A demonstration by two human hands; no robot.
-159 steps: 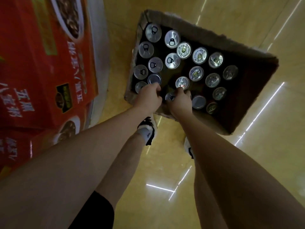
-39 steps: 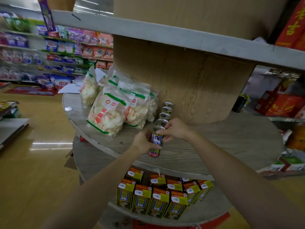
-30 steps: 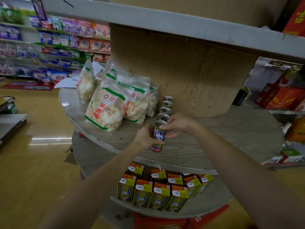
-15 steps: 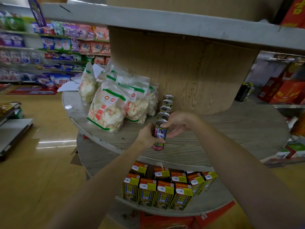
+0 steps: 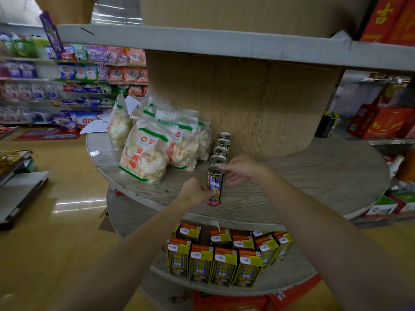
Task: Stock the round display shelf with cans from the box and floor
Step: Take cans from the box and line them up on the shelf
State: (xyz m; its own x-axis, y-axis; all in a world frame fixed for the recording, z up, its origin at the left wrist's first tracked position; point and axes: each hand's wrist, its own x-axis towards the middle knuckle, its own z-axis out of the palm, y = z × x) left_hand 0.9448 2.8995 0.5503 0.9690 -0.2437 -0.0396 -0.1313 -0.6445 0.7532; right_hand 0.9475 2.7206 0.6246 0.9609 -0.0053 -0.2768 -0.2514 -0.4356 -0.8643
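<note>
A tall can with a portrait label (image 5: 214,187) stands upright on the grey wood-grain round shelf (image 5: 292,189), at the near end of a row of several matching cans (image 5: 221,151) that runs back to the wooden core (image 5: 247,104). My left hand (image 5: 195,191) grips the can's lower left side. My right hand (image 5: 241,169) pinches its top rim from the right. The box of cans on the floor is out of view.
Bags of white crackers (image 5: 146,156) lie left of the can row. Yellow drink cartons (image 5: 224,259) fill the lower tier. An upper tier (image 5: 224,46) overhangs. Red boxes (image 5: 386,122) stand at right, and stocked aisle shelves (image 5: 67,75) run along the far left.
Five seconds ago both hands were in the box of cans on the floor. Over the last second the can has settled upright at the front of the row, both hands staying on it.
</note>
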